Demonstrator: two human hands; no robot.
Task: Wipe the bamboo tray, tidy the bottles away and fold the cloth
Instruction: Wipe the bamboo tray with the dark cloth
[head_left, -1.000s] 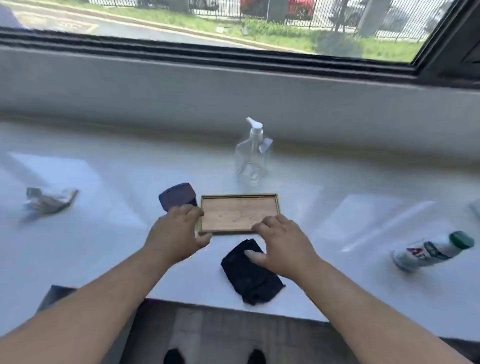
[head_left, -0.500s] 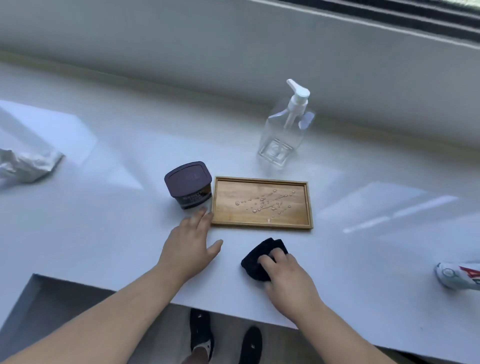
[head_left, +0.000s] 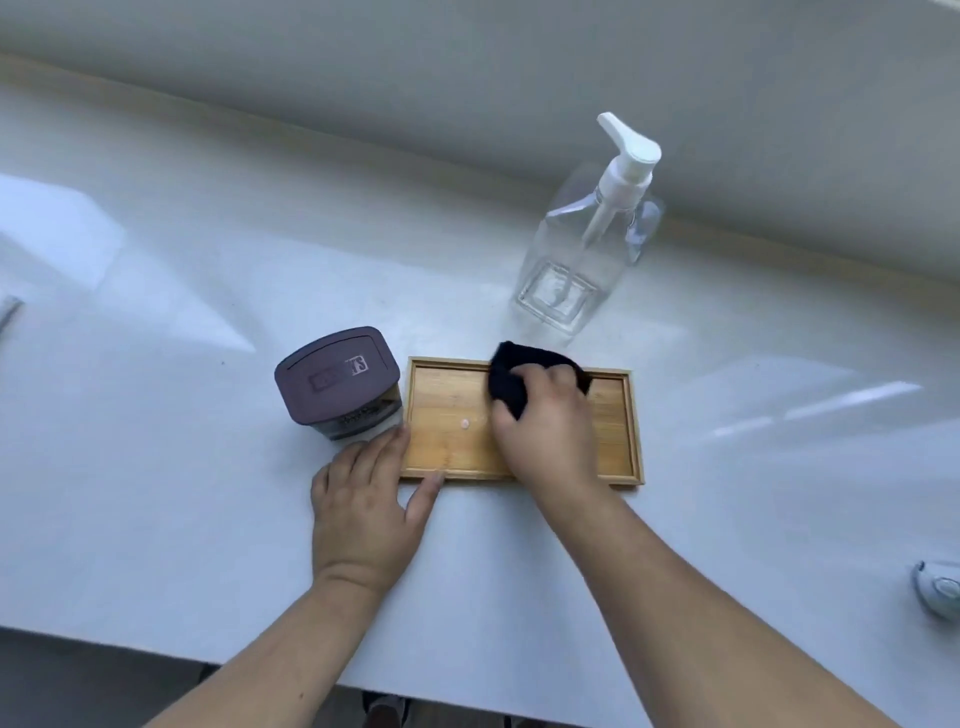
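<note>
A rectangular bamboo tray (head_left: 447, 447) lies on the white counter in front of me. My right hand (head_left: 545, 431) presses a bunched black cloth (head_left: 511, 379) onto the tray's middle and back. One water drop remains on the wood to the left of that hand. My left hand (head_left: 366, 499) lies flat at the tray's front left corner, fingers against its edge. A clear pump bottle (head_left: 587, 244) stands behind the tray. A jar with a purple lid (head_left: 337, 382) sits against the tray's left end.
A white bottle (head_left: 940, 592) lies at the right edge of the counter, mostly out of view. A grey wall rises behind the counter. The counter's front edge runs just below my forearms. A crumpled scrap (head_left: 8, 312) shows at the far left.
My right hand lifted the black cloth from the counter in front of the tray onto the tray; most water drops are gone. The left hand shifted to the tray's corner. The view moved closer.
</note>
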